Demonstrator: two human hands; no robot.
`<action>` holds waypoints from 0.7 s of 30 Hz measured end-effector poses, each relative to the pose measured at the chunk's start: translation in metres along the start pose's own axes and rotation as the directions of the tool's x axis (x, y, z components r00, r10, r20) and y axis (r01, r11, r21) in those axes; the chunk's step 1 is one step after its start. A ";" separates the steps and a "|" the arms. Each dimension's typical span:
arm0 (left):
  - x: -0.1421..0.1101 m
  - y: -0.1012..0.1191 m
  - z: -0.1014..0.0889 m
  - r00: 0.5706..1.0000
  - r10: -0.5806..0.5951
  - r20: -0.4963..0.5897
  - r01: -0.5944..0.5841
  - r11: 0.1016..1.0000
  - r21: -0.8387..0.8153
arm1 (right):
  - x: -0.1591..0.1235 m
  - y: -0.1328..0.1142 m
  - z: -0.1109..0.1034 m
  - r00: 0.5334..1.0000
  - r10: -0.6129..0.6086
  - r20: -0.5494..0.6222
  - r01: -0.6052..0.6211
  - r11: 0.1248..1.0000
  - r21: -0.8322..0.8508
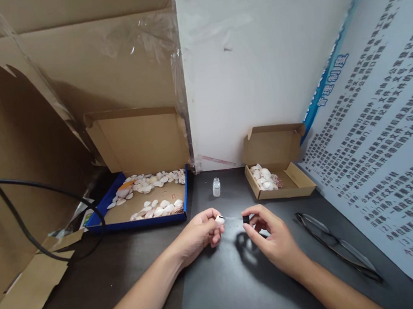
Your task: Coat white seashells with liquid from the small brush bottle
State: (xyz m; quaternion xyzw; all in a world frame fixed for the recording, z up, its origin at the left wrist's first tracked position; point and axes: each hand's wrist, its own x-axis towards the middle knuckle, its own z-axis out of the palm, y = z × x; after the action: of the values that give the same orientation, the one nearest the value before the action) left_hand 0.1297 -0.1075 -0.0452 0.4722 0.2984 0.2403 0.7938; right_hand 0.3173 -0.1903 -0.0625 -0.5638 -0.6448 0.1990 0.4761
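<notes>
Between the thumb and fingers of my left hand [203, 229] is a small white seashell [219, 219]. My right hand [272, 232] pinches the black cap of a brush applicator [246, 219]. Its thin, clear stem points left, and the dark tip meets the shell or lies just in front of it. Behind my hands an uncapped small glass bottle [216, 187] with a white label stands upright on the dark table.
At the left, a blue-edged cardboard box [137, 223] holds many shells. A smaller cardboard box [285, 193] at the right holds a pile of shells. Eyeglasses [338, 246] lie near my right forearm. A black cable [43, 183] loops in at the left.
</notes>
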 end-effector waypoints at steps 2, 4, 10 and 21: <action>0.001 0.001 -0.001 1.000 -0.010 0.003 0.011 1.000 -0.022 | 0.000 0.001 0.000 1.000 0.005 0.003 -0.005 1.000 -0.004; 0.001 0.001 -0.002 1.000 -0.018 0.005 0.018 0.999 -0.043 | 0.000 0.000 0.000 1.000 0.007 0.005 -0.007 1.000 -0.008; 0.004 -0.002 -0.006 1.000 -0.015 -0.004 0.015 0.999 -0.051 | 0.001 -0.003 -0.002 1.000 0.019 0.005 -0.019 1.000 -0.010; 0.004 -0.006 0.000 0.997 0.042 -0.062 -0.037 0.997 0.071 | 0.002 -0.006 -0.005 0.998 0.038 -0.054 -0.040 0.999 -0.037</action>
State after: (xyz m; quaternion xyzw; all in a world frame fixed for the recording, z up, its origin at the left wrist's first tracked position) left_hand 0.1332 -0.1076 -0.0515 0.4977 0.3222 0.2601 0.7621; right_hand 0.3179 -0.1914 -0.0544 -0.5904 -0.6244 0.1809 0.4784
